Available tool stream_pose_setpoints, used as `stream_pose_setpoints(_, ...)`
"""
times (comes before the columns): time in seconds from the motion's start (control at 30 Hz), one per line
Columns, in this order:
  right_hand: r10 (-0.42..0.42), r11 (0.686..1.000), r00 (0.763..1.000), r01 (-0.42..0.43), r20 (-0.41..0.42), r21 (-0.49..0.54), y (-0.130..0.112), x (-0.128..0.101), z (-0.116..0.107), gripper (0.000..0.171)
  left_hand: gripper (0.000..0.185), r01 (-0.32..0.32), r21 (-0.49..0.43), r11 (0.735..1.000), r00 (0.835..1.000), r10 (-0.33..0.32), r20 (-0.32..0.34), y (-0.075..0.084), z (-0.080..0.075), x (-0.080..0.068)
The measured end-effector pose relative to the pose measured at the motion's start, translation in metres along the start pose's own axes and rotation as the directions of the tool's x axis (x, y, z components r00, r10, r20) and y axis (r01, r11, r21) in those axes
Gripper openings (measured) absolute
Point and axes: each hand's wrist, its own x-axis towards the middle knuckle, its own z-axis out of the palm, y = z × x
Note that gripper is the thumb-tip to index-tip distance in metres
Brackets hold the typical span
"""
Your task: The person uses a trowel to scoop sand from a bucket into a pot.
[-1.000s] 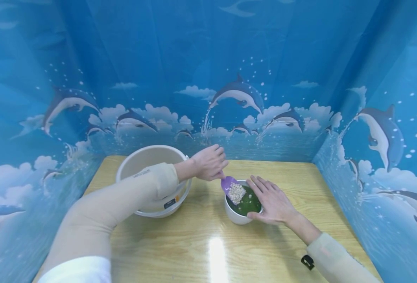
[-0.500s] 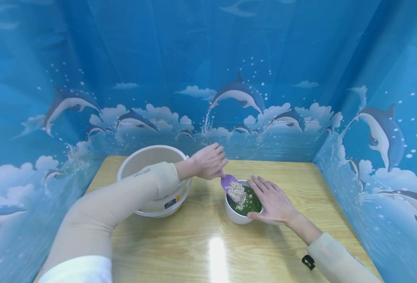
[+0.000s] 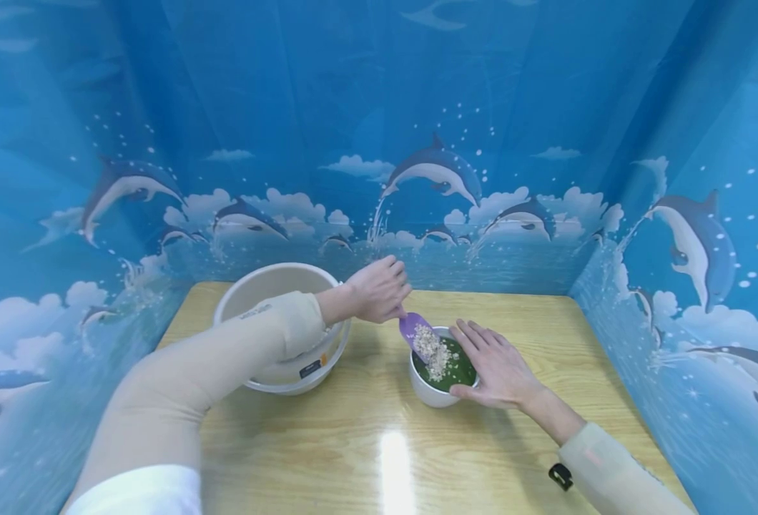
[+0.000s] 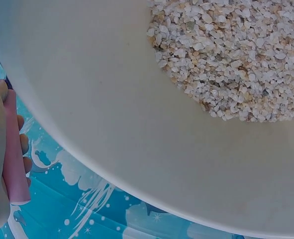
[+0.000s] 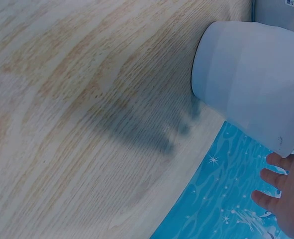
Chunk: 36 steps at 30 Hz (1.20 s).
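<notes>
My left hand (image 3: 379,290) grips the pink handle (image 4: 16,149) of a small shovel whose purple blade (image 3: 410,325) tilts down over the rim of a white pot (image 3: 432,395). Pale gravel (image 3: 435,354) lies on the blade and spills onto the dark green surface (image 3: 461,370) inside the pot. On the pot's right side, my right hand (image 3: 498,368) rests against the rim with fingers spread and fairly straight. In the right wrist view, the pot's smooth side (image 5: 251,79) shows, with the fingertips (image 5: 263,199) near its rim.
A large white bucket (image 3: 276,275) stands left of the pot, under my left forearm; more gravel (image 4: 236,59) lies in it. A black clip-like object (image 3: 560,476) is by my right sleeve. Blue dolphin-print curtains (image 3: 379,107) border the wooden table (image 3: 327,450).
My left hand has risen slightly and the shovel tips more steeply. Gravel has slid off the blade and spread over the green surface. The right hand stays in place.
</notes>
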Motion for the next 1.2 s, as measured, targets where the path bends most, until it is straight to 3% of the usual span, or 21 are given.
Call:
stream_pose_setpoints(0.73,0.002,1.000,1.000,-0.002,0.006,0.002,0.000,0.000,0.001,0.116,0.066,0.002,0.048,0.999,0.999,-0.004,0.038,-0.005,-0.006,-0.004)
stream_pose_setpoints(1.2,0.015,1.000,1.000,-0.015,0.011,0.010,-0.001,0.000,0.001,0.116,0.066,-0.008,0.172,0.985,1.000,0.010,-0.010,-0.006,-0.017,-0.008)
